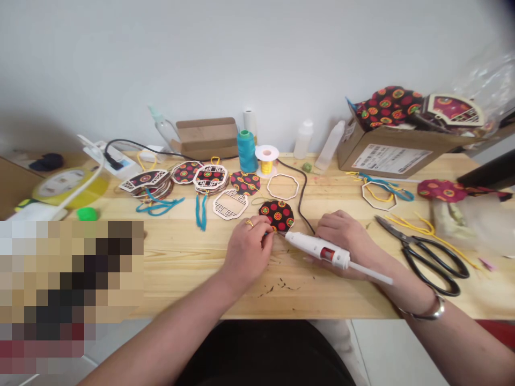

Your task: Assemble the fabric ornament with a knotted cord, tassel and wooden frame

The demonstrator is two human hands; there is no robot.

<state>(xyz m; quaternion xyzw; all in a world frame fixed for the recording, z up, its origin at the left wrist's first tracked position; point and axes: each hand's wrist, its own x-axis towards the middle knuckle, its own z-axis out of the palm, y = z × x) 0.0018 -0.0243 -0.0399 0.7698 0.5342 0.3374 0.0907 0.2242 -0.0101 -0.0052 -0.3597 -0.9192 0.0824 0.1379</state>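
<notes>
My right hand [344,241] is closed around a white glue gun [322,249], which has a glue stick [374,273] poking out of its back end. The nozzle points left and meets the lower edge of a black, red-flowered fabric piece [277,215]. At that same edge, my left hand [251,244] has its fingers curled, with thumb and fingertips pinching the piece. Just behind lie a cut-out wooden lattice frame [230,205], a plain wooden ring frame [282,176] and another patterned fabric piece [244,183] with yellow cord across it.
Stacked ornaments with blue tassels [211,179] lie to the left. Blue thread [247,153] and a yellow spool [266,163] stand at the back. Black-handled scissors [426,254] lie right of my right arm. A cardboard box [390,153] holds fabric pieces. The black cable [302,206] crosses the table.
</notes>
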